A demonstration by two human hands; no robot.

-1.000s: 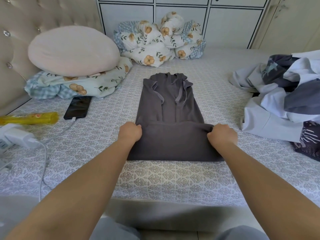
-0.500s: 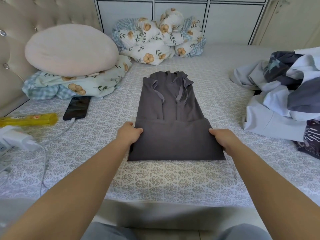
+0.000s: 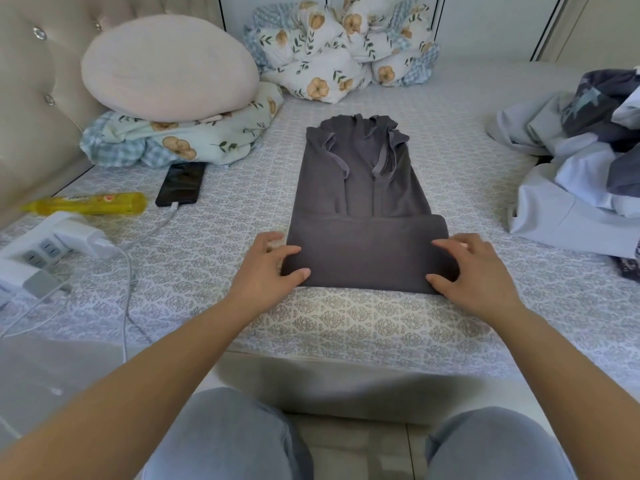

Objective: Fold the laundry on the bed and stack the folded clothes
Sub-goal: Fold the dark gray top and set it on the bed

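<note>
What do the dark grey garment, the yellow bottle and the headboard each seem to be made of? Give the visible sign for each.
Dark grey garment: soft matte knit fabric, probably cotton; it folds limply.
Yellow bottle: likely translucent glossy plastic; light shows through it.
Headboard: padded beige upholstery, perhaps faux leather; tufted with shiny studs.

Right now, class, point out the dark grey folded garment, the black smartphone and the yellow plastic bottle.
dark grey folded garment (image 3: 363, 258): head view, on its folded-up lower panel.
black smartphone (image 3: 180, 183): head view, on the screen's middle.
yellow plastic bottle (image 3: 93, 203): head view, on its labelled side.
</note>
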